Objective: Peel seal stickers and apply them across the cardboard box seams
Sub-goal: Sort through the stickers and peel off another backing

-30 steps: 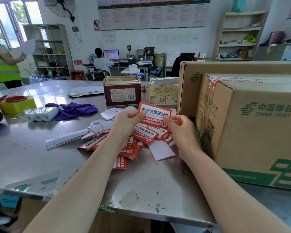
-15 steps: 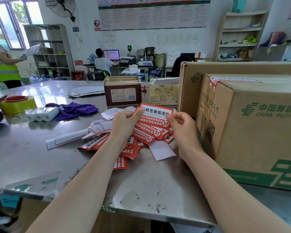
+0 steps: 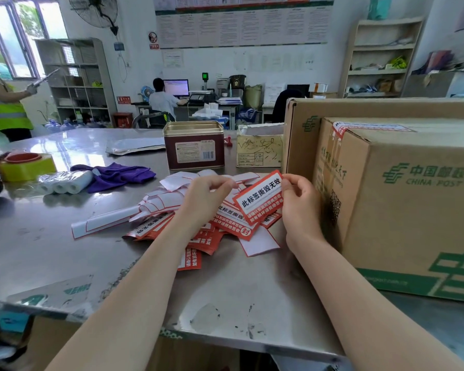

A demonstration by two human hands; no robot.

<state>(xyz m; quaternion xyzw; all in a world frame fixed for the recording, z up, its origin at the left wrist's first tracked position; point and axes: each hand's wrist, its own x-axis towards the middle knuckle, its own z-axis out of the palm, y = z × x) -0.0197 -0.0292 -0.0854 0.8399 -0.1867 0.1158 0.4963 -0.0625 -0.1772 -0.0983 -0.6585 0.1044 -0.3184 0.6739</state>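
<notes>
A red seal sticker (image 3: 260, 200) is pinched at its upper corner by the right hand (image 3: 302, 207), tilted above a pile of stickers (image 3: 198, 228) on the table (image 3: 51, 250). The left hand (image 3: 206, 199), fingers curled, pinches what seems a white backing edge. A cardboard box (image 3: 413, 210) stands just right of the right hand.

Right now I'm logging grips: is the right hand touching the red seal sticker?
Touching. The head view shows the right hand pinching the red seal sticker at its upper right corner, fingertips overlapping its edge.
</notes>
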